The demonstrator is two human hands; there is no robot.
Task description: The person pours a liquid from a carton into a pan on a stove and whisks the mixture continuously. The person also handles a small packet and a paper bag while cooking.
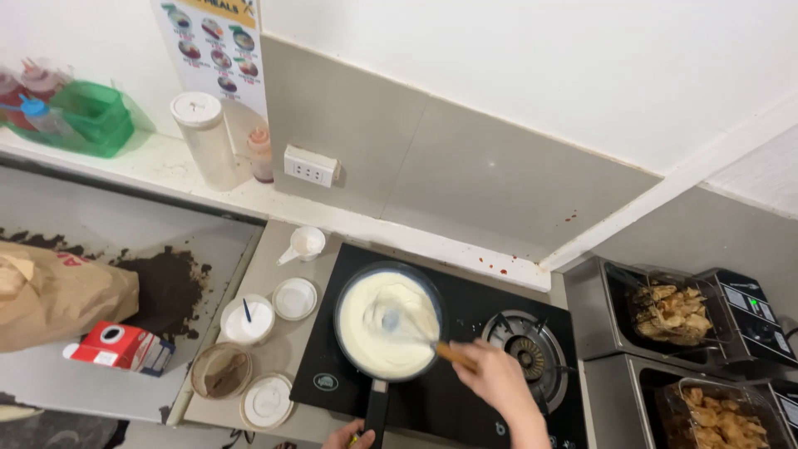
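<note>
A pan (387, 323) sits on the left side of a gas stove (465, 366), with a burner (525, 353) at its 3 o'clock; the right hand (497, 378) holds a whisk (407, 328) in the sauce (374, 333), and the left hand (349, 436) grips the pan's handle at 6 o'clock. At the pan's 9 o'clock stand lidded tubs (248, 319) and, beyond, a carton (120, 345) and a paper bag (58, 295). A measuring cup (306, 243) lies at its 11 o'clock, two fryers (690, 333) at 3 o'clock past the stove.
</note>
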